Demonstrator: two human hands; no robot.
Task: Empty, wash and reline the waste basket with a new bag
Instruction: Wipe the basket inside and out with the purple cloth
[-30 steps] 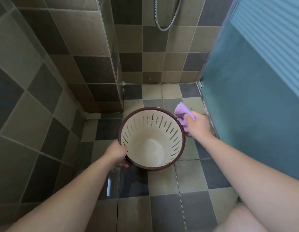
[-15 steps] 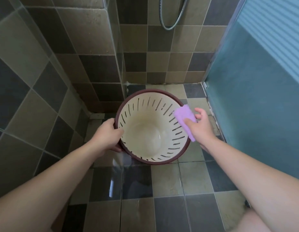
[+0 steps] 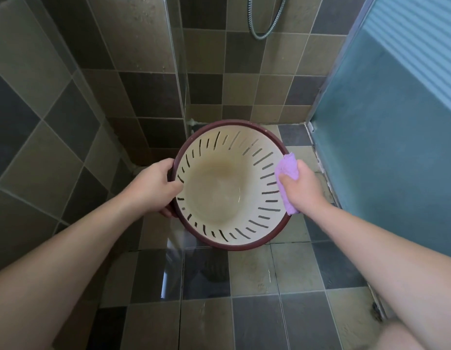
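Over tiled floor point(image 3: 254, 271), left-hand fingers point(image 3: 169, 213) grip basket point(image 3: 219, 245) rim.

left hand point(image 3: 153, 189) gripping waste basket point(image 3: 219, 193) rim; right hand point(image 3: 304, 189) pressing purple cloth point(image 3: 286, 173) (inner wall)

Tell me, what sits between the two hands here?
The waste basket: the left hand grips its left rim, and the right hand presses a purple cloth on its right rim, seen in the head view.

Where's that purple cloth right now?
The purple cloth is right of centre in the head view, gripped by the right hand against the waste basket's right rim.
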